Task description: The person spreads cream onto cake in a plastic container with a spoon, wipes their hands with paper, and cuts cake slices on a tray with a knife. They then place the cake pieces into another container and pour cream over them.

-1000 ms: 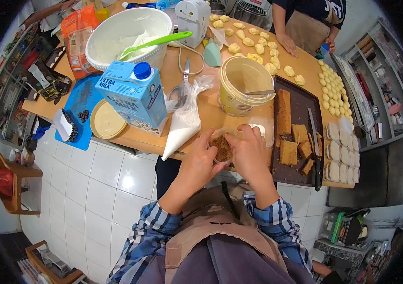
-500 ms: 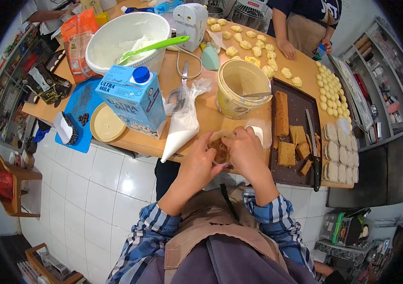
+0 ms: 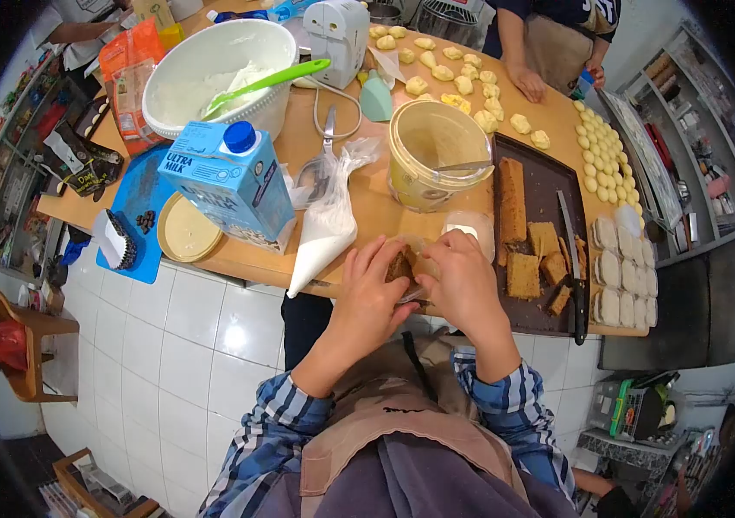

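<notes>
At the table's front edge, my left hand [image 3: 367, 292] is wrapped round the left side of a small clear plastic cup [image 3: 411, 289]. Brown cake [image 3: 399, 266] shows inside it. My right hand [image 3: 468, 281] is closed on the cup's right side, its fingertips near the rim; part of the cup is hidden behind the fingers. Just left lies a piping bag [image 3: 326, 231] filled with white cream. A clear lid or container [image 3: 474, 226] sits beyond my right hand. The dark tray [image 3: 543, 316] to the right carries cut cake pieces [image 3: 523, 275] and a black-handled knife [image 3: 576, 298].
A tub with a spatula [image 3: 424, 192], a milk carton [image 3: 228, 186], scissors [image 3: 326, 164] and a white bowl of cream [image 3: 212, 60] stand farther in. Dough pieces [image 3: 490, 91] and pale dough balls [image 3: 599, 160] cover the far right. A co-worker's hand [image 3: 525, 82] rests there.
The cup has tilted between my hands, and its opening is now more covered by fingers. My right fingers have shifted from inside the cup to its right side. The view has moved slightly.
</notes>
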Tool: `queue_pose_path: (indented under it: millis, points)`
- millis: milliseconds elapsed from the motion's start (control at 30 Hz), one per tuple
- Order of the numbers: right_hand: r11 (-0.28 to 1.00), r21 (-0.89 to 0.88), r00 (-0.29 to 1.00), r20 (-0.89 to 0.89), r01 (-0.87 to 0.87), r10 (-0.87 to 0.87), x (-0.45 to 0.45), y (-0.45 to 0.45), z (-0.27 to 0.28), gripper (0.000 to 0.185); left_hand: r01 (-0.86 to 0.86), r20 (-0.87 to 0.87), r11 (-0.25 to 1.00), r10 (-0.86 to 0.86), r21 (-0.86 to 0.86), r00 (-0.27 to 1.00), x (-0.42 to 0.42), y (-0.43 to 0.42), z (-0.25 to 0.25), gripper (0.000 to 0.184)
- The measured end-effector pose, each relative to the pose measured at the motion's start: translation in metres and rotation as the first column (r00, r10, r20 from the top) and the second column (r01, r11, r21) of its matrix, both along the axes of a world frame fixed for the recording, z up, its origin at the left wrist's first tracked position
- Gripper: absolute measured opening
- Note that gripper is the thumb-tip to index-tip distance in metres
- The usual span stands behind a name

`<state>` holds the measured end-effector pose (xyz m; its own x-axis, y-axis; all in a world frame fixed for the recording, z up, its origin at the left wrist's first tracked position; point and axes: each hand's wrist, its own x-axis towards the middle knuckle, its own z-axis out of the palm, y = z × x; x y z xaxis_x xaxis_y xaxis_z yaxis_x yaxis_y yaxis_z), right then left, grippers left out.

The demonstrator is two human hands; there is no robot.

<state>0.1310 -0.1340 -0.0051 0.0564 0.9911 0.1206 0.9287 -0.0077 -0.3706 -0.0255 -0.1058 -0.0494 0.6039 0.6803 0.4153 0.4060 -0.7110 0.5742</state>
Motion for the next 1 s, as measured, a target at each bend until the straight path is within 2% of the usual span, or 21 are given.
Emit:
queue_pose_path:
  millis: [167,333,867,967,1000]
  points:
    - [0.999,0.024,0.998,0.043,-0.045,0.044,0.002,0.005,-0.006,0.016,0.023,-0.042,0.999,-0.021,0.046,0.999,0.0,0.001,-0.008,0.024]
    - [0.996,-0.064,0.995,0.081,-0.059,0.064,0.002,0.008,-0.006,0.012,0.049,-0.051,0.998,-0.047,0.039,0.998,-0.003,0.002,-0.013,0.023]
    - [0.986,-0.162,0.975,0.21,-0.04,0.074,-0.004,0.01,-0.003,0.014,0.07,-0.054,0.997,-0.069,0.029,0.996,-0.006,0.003,-0.011,0.013]
    - [0.992,-0.119,0.978,0.201,-0.031,0.055,0.0,0.005,-0.003,0.016,0.079,-0.031,0.996,-0.078,0.029,0.996,-0.006,0.003,-0.01,0.011]
    - [0.998,-0.054,0.987,0.161,-0.019,0.027,0.001,0.003,0.0,0.015,0.082,-0.018,0.996,-0.081,0.029,0.997,-0.006,0.003,-0.011,0.01]
